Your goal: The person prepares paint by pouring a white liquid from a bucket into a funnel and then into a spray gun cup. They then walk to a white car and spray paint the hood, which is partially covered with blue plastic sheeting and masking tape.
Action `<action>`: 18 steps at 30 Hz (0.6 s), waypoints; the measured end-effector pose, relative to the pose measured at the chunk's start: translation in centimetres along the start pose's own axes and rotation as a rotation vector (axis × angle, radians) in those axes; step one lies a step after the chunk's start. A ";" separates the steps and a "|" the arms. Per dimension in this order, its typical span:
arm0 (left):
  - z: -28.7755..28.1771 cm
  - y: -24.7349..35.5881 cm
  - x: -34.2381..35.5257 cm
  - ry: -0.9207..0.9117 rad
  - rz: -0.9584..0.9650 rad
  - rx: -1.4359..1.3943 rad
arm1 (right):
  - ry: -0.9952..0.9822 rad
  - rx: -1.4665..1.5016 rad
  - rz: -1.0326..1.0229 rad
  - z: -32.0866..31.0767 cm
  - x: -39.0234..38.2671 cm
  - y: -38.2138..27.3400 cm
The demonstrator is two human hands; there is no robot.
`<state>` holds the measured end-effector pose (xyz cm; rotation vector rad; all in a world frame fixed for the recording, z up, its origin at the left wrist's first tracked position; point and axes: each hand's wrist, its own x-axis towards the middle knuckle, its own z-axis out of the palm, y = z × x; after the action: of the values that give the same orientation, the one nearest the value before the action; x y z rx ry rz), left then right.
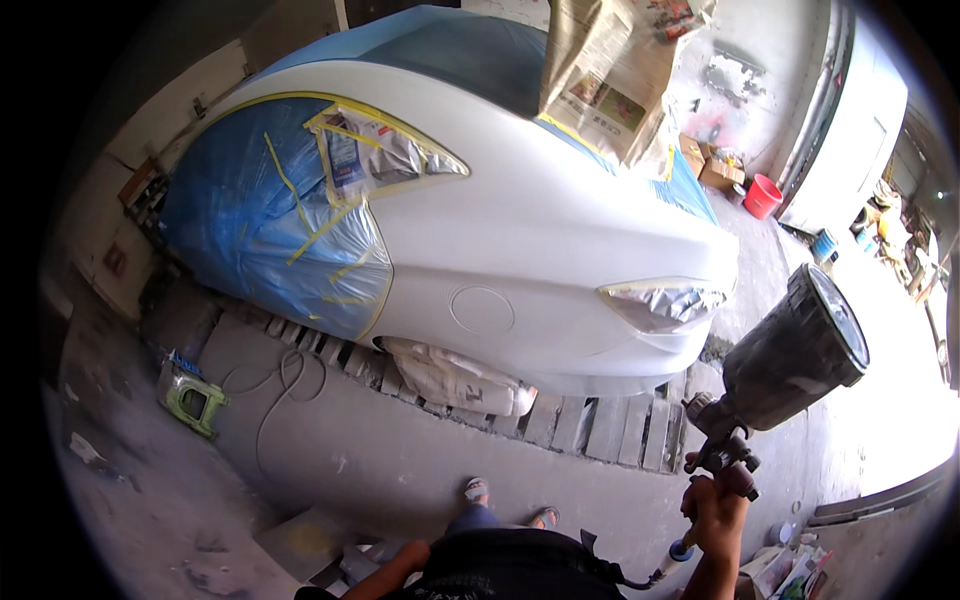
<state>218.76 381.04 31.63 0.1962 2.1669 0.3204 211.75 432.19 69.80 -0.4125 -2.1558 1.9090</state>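
— What is closest?
— The bare right hand (717, 515), its grip wrapped around the handle of a dark, stained metal spray gun (722, 450). A big black cylindrical cup (790, 350) sits tilted on the gun, and a dark hose (656, 576) runs from below the handle toward the black shirt (510, 565).
— And the left?
— Only a bare left arm (392, 570) shows, at the lower edge. The left hand is out of sight, so I cannot tell how its grip stands.
— Beyond that?
— Two feet in strapped sandals (476, 490) on the grey floor (380, 430), then a row of grey slats (605, 430) along the foot of a white, smooth-surfaced car body (520, 230). The gun is apart from it, to its right.
— Is the car covered anywhere?
— Yes: shiny blue plastic sheeting (240, 220) edged with yellow tape on the left, silvery masking (665, 305) over the lamp, and printed brown paper (590, 100) above.
— Farthest off?
— A red plastic bucket (763, 196) beside brown cardboard boxes (722, 172), near a scuffed white wall (745, 110).
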 end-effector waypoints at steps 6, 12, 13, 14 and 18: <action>-5.9 2.0 1.7 0.042 -0.114 -0.099 | 0.151 -0.025 -0.038 2.6 2.6 -4.9; -12.0 0.1 3.3 0.077 0.007 -0.144 | 0.249 -0.012 -0.078 7.6 5.4 -8.3; -13.2 -0.5 3.7 0.080 0.031 -0.149 | 0.305 -0.013 -0.124 9.0 6.0 -9.5; -14.4 -1.0 4.1 0.083 0.056 -0.153 | 0.301 -0.024 -0.113 9.9 6.4 -10.1; -17.9 -4.5 6.5 0.029 0.068 -0.151 | 0.330 -0.076 -0.129 14.8 8.3 -12.4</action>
<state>200.30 375.62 35.13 0.1815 2.1572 0.5265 198.06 420.04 80.18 -0.5458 -1.9893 1.5689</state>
